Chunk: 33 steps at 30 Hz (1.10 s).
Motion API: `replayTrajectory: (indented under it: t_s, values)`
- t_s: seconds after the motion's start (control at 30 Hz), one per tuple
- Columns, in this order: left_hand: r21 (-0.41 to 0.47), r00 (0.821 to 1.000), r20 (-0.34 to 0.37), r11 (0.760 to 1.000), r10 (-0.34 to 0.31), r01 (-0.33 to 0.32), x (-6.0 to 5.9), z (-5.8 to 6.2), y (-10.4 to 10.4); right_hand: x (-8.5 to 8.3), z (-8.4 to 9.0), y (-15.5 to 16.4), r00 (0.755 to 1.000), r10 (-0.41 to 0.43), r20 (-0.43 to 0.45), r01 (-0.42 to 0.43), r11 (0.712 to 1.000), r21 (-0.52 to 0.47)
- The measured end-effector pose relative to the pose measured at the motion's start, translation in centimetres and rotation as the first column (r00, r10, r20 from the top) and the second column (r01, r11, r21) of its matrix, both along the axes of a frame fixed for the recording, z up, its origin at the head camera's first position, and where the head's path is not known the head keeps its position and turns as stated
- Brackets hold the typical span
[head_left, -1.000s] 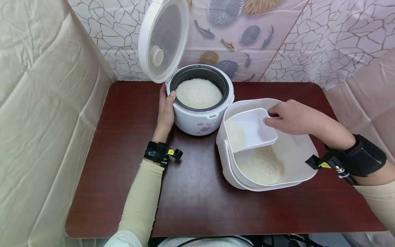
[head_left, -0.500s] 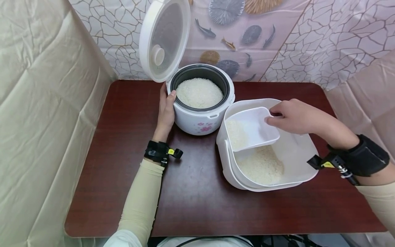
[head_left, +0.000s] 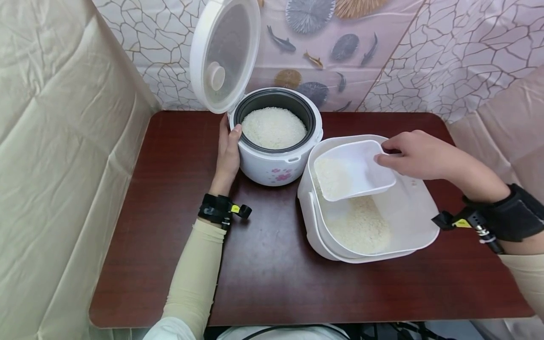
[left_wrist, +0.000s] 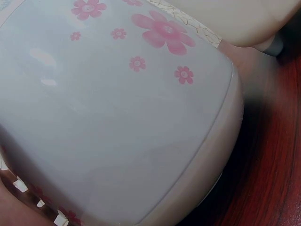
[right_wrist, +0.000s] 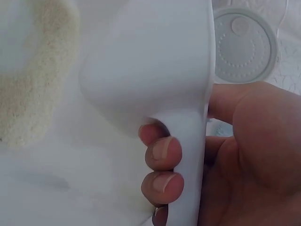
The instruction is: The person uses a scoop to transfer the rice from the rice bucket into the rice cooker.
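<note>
A white rice cooker with pink flowers stands at the back of the table, its lid raised. Rice lies in its dark inner pot. My left hand holds the cooker's left side, thumb up near the rim and fingers around the wall. In my right hand is a white scoop with some rice in it, over the white rice bin. The right wrist view shows my fingers curled around the scoop's handle. More rice covers part of the bin's floor.
The bin stands close against the cooker's right side on the dark red-brown table. Patterned cloth hangs behind the table, and beige cloth closes off the left side.
My right hand has lifted the scoop slightly and drawn it to the right over the bin. The left hand stays at the cooker.
</note>
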State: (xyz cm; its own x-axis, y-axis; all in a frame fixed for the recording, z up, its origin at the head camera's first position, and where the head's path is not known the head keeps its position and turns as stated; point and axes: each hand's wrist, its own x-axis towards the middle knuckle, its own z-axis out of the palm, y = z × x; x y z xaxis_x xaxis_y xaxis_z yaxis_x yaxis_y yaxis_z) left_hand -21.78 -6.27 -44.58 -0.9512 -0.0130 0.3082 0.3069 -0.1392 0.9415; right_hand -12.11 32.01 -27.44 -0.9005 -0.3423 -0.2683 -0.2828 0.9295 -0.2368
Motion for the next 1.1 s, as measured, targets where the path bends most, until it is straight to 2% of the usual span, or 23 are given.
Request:
replayTrajectory:
  t_s: [0.23,0.4,0.53,0.8,1.1]
  values:
    - [0.01,1.0,0.013,1.0,-0.009,0.009,0.0,0.2,0.1,0.1,-0.1,0.0,1.0,0.005,0.007,-0.005,1.0,-0.003]
    - [0.015,1.0,0.012,1.0,-0.016,0.016,1.4,2.1,0.1,0.1,0.2,0.0,1.0,0.003,-0.005,-0.003,1.0,0.007]
    - [0.007,1.0,0.015,1.0,-0.011,0.011,1.9,2.8,0.1,-0.1,0.9,-0.2,1.0,0.006,-0.029,-0.005,1.0,0.021]
    - [-0.005,1.0,0.02,1.0,-0.008,0.008,0.0,0.3,-0.2,-1.0,3.5,-0.7,0.999,-0.028,-0.033,0.028,0.999,0.015]
    - [-0.004,1.0,0.007,1.0,0.001,-0.001,-0.2,0.0,0.0,-3.8,6.3,-2.1,0.998,0.027,-0.064,-0.024,0.999,0.045]
